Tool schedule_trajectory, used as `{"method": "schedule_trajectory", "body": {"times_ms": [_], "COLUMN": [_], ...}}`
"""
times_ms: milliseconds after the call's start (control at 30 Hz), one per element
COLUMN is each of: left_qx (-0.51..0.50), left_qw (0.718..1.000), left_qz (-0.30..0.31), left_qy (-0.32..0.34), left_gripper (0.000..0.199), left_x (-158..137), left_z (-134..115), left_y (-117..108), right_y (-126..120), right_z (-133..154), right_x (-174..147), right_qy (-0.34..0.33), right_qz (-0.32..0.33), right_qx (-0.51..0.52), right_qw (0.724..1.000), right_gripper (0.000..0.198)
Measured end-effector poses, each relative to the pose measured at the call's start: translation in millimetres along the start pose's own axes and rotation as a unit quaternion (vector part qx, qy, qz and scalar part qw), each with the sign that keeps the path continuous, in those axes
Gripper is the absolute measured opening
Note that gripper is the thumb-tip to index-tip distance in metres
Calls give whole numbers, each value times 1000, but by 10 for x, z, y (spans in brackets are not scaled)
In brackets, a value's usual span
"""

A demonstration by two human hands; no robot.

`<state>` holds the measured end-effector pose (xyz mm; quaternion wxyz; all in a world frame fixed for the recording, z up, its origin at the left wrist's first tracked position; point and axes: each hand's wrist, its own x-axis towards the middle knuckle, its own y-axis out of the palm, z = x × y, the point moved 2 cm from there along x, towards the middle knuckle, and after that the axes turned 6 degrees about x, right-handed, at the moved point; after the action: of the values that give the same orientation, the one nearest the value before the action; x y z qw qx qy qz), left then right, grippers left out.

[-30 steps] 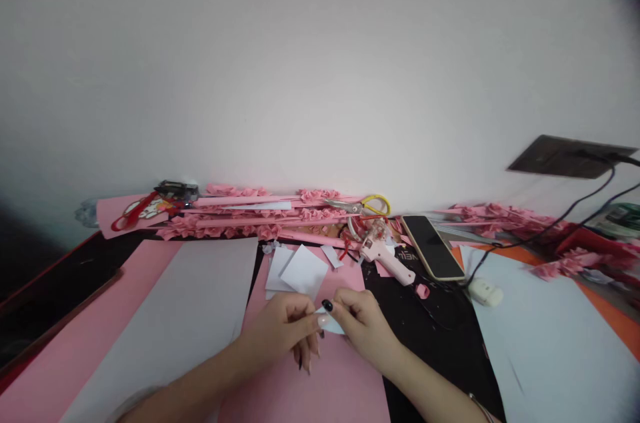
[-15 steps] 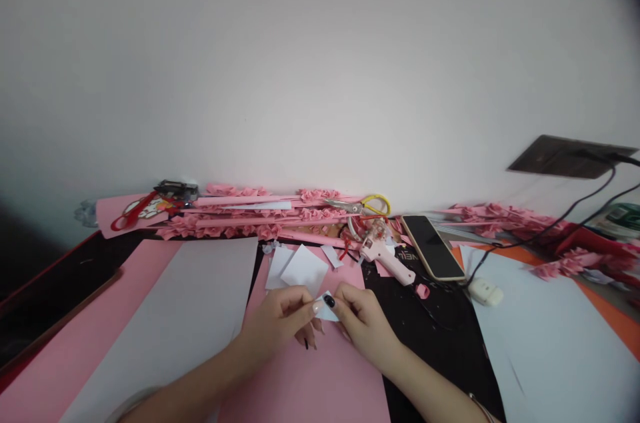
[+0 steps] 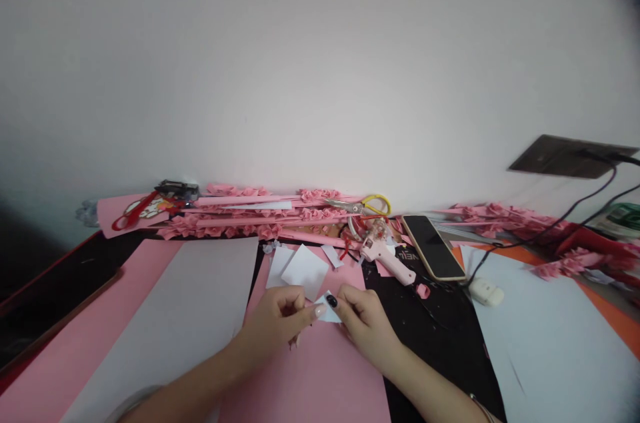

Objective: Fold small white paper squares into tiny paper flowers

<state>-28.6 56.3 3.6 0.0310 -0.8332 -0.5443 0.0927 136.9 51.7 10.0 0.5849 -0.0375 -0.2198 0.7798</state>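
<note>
Left hand [image 3: 274,321]: lower fingers sit further back than half a second ago; it pinches the small white paper [image 3: 330,316], thumb on top.
Right hand [image 3: 370,326]: grips the paper's other side, dark-nailed thumb uppermost.
Small white paper: between both hands, above the pink sheet [image 3: 325,380].
White squares [image 3: 306,271]: on that sheet's far end.
Glue gun [image 3: 389,260]: toward the tabletop's [image 3: 425,360] back edge.

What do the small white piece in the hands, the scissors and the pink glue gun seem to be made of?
Small white piece: likely matt paper, judging by its thin, straight-edged look.
Scissors: blades probably metal, grey and slightly shiny; handles perhaps plastic, smooth and evenly yellow.
Glue gun: likely moulded plastic; pale, even, smooth surface.
</note>
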Motion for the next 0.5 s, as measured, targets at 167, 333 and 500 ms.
{"method": "schedule_trajectory", "body": {"times_ms": [167,333,500], "left_qx": [-41,-95,-127], "left_qw": [997,991,988], "left_qz": [67,88,84], "left_qy": [13,-13,-38], "left_gripper": [27,31,33], "left_x": [14,32,51], "left_z": [6,15,18], "left_y": [53,54,34], "right_y": [15,35,49], "right_z": [17,16,-29], "right_x": [-6,15,34], "right_qy": [6,52,90], "right_qz": [35,84,108], "right_qx": [27,161,253], "right_qw": [999,982,957], "right_gripper": [40,47,47]}}
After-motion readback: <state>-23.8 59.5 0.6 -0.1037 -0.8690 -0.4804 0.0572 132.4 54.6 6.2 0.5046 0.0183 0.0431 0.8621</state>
